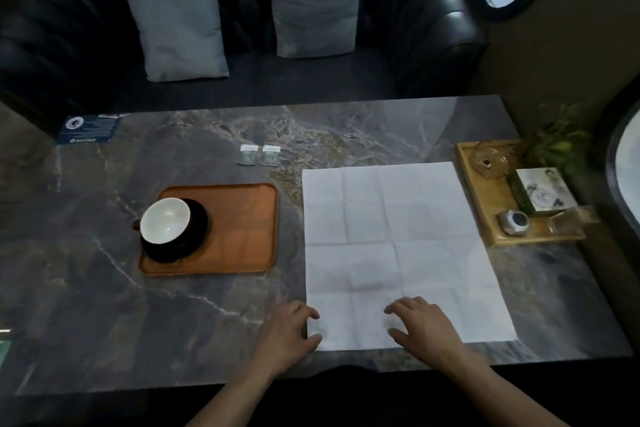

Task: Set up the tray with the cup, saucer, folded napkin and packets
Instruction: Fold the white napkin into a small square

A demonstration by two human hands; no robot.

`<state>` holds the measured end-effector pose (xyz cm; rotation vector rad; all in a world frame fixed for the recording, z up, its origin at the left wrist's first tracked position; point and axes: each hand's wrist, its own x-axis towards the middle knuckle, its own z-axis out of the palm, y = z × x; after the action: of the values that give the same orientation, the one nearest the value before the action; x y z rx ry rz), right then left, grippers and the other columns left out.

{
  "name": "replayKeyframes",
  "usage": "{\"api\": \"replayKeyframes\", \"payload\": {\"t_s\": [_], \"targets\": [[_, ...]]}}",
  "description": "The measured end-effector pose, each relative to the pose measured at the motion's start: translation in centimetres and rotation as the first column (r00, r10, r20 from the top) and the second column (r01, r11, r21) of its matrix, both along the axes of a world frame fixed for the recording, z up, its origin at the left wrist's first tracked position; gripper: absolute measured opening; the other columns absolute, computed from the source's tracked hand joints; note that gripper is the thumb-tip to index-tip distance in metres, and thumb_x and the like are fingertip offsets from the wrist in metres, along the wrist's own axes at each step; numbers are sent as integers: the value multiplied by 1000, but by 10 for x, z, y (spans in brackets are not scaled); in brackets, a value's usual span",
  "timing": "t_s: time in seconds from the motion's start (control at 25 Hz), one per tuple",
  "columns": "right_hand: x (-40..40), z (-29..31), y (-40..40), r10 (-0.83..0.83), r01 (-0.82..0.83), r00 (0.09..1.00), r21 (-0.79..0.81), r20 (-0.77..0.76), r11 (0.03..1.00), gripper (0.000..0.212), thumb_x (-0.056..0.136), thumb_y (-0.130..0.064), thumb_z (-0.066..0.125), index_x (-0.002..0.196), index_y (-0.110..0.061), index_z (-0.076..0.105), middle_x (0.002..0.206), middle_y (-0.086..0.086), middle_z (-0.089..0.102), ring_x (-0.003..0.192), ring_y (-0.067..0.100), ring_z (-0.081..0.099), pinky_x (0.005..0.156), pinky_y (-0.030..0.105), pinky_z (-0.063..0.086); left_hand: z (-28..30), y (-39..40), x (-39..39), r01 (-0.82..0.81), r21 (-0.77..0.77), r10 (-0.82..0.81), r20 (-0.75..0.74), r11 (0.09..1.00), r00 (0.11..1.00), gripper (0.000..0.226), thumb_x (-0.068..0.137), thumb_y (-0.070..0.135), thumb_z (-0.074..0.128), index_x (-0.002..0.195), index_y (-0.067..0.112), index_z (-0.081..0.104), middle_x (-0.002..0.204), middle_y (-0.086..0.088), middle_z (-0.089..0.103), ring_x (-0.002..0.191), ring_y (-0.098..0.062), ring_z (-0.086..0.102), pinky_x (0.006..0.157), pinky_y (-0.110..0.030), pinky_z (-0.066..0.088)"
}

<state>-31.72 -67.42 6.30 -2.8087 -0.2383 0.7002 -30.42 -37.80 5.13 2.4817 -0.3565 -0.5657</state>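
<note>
1. The left hand [289, 331] is resting at the near-left corner of the napkin [398, 246], at 6 o'clock of the table [86, 288]. Its fingers are lying loosely curved on the paper edge, grasping nothing.
2. The right hand [420, 324] is lying on the napkin's near edge, fingers spread and relaxed, gripping nothing.
3. The napkin is lying fully unfolded, creased, at 3 o'clock of the tray [242, 229]. Risk: thin paper is likely to be tearing or skewing if one hand drags while the other pins it.
4. The cup [165, 221] is sitting on the saucer [195, 236] at the tray's 9 o'clock end; cup and saucer are overhanging the tray rim. Risk: a nudge to the tray is likely to be tipping them.
5. The packets [259, 153] are lying side by side at 12 o'clock beyond the tray, well apart from both hands. Risk: a reach across is likely to be brushing the cup.
6. The wooden stand [485, 218] at 3 o'clock is sitting just beside the napkin's right edge. Risk: a wide fold is likely to be catching it.
</note>
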Motion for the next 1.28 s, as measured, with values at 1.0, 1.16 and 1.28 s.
{"api": "replayKeyframes", "payload": {"t_s": [1.0,1.16,1.28], "targets": [[-73,-26,-182,147,-151,986,-36,-76,988,74,95,-38,49,155,-33,7,165,-2,-1,151,24,0,122,41,9,-12,-94,-91,25,513,-79,83,858,993,97,66,52,81,147,18,40,146,-10,50,132,-30,49,105,-58,39],[-88,-26,-196,129,-128,991,-21,27,991,66,92,-24,55,152,-24,28,159,1,30,143,29,32,113,43,32,-7,-95,-100,32,531,-133,152,847,979,72,67,26,80,134,16,57,127,-11,63,110,-30,64,92,-51,50],[-96,-26,-200,153,-147,979,-52,136,988,57,84,-24,65,140,-19,52,145,5,52,125,29,55,97,46,46,-7,-96,-101,-12,532,-149,259,847,954,50,77,19,49,125,15,64,122,-10,66,105,-29,66,90,-49,51]]}}
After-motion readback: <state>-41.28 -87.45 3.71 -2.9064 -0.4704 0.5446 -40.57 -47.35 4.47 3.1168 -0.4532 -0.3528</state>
